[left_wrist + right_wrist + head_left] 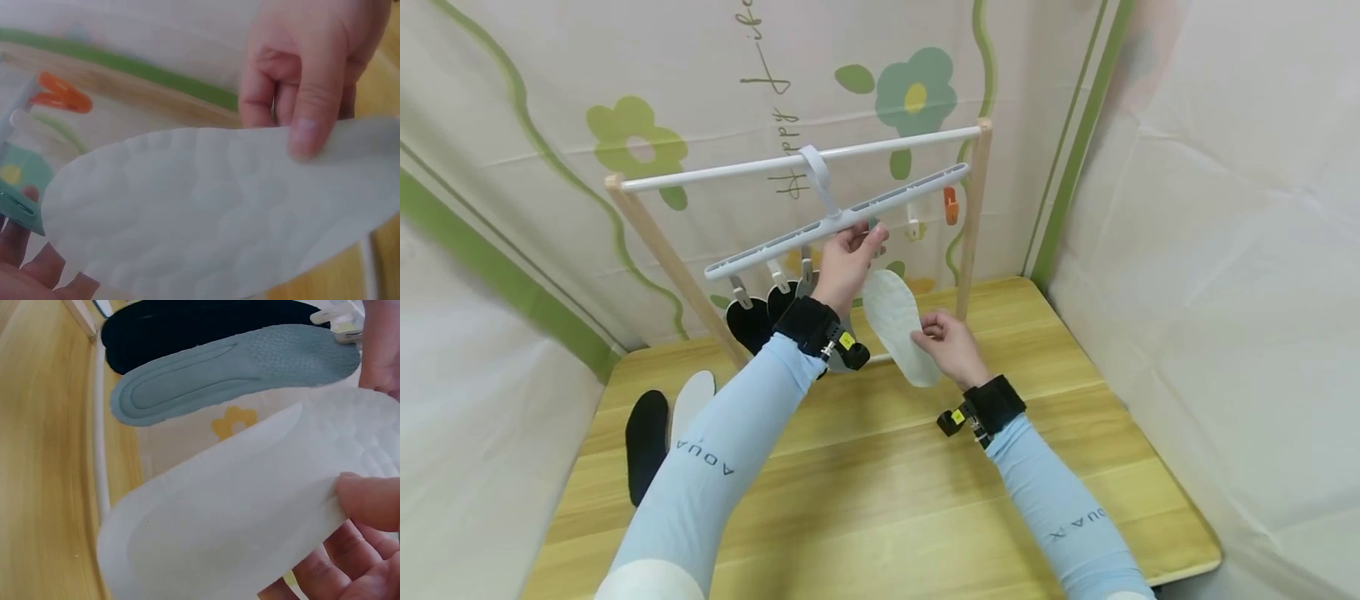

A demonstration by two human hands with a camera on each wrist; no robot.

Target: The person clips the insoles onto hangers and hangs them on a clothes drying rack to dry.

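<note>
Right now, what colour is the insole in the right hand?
White insole, with a quilted texture; the right wrist view shows it best.

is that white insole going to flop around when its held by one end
Probably a little. The white insole looks thin and foam-like, and it curves gently where the right hand pinches its lower end. It likely weighs very little, since a fingertip pinch holds it. Its quilted surface probably isn't slippery.

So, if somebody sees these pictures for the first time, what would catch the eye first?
Probably the white insole held up at the centre: the right hand pinches its lower part, while the left hand reaches to a clip under the white clip hanger. Next, the dark insoles already hanging at the left, and two more insoles lying on the wooden table.
</note>
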